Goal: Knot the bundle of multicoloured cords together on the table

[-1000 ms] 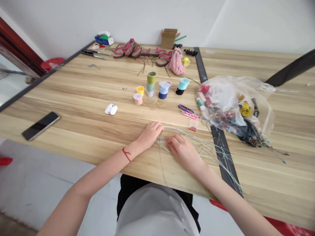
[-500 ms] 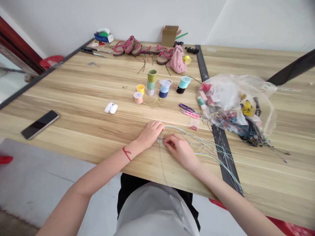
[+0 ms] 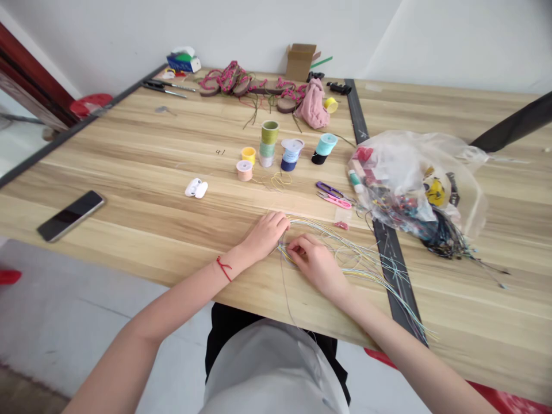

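A bundle of thin cords (image 3: 366, 276) in pale blue, yellow and grey fans out to the right over the wooden table. My left hand (image 3: 271, 231) presses down at the bundle's left end, its fingers curled over the cords. Close by on the right, my right hand (image 3: 314, 260) pinches thumb against forefinger on a strand of the cords. The exact strand between those fingertips is too fine to make out. One dark loose cord (image 3: 284, 287) hangs from between the hands over the table's front edge toward my lap.
Beyond my hands stand stacked thread spools (image 3: 267, 146). Purple thread snips (image 3: 331, 190) and pink snips (image 3: 334, 200) lie near a small bag of red beads (image 3: 342, 221). A plastic bag (image 3: 414, 178) sits right, a phone (image 3: 71, 215) left, and an earbud case (image 3: 196, 188) between.
The view has shifted very slightly. Both hands stay in nearly the same place on the cords, with no clear movement.
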`<move>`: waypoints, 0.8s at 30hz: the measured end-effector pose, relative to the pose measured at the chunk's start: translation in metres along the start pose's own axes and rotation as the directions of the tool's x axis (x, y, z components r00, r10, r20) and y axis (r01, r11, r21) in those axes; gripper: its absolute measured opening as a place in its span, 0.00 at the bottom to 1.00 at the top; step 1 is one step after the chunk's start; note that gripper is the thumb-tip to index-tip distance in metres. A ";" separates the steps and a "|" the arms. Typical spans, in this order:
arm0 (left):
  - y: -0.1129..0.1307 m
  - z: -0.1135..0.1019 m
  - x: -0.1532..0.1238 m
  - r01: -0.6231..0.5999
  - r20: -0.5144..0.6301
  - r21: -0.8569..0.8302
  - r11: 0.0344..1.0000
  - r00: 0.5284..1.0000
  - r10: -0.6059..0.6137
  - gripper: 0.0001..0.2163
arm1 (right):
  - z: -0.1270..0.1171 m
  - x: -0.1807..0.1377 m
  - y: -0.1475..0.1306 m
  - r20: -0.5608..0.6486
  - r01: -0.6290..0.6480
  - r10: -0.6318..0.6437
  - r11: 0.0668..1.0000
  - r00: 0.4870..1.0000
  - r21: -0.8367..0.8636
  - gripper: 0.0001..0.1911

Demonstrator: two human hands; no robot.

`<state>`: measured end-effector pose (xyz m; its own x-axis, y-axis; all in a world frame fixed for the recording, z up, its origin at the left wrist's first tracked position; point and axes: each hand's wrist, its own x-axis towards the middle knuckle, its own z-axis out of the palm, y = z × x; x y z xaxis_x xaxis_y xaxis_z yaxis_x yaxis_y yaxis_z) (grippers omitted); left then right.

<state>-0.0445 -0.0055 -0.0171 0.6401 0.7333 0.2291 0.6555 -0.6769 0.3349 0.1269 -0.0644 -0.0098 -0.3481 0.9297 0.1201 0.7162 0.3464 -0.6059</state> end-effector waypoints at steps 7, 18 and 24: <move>-0.002 0.002 0.000 -0.005 0.007 0.011 1.000 1.000 0.005 0.11 | -0.022 -0.015 0.001 0.152 0.040 0.048 0.850 0.987 -0.525 0.08; 0.000 -0.003 -0.001 -0.026 0.005 0.050 0.998 1.000 0.026 0.11 | -0.083 -0.045 0.040 0.255 -0.044 0.154 0.919 0.955 -0.392 0.05; 0.001 -0.001 0.000 -0.052 0.013 0.126 0.991 0.999 0.051 0.10 | -0.112 -0.051 0.057 0.337 -0.050 0.083 0.993 0.938 -0.104 0.06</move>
<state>-0.0446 -0.0064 -0.0157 0.6778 0.6972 0.2335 0.6668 -0.7167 0.2045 0.2531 -0.0782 0.0380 -0.4710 0.8585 -0.2027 0.7919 0.3103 -0.5259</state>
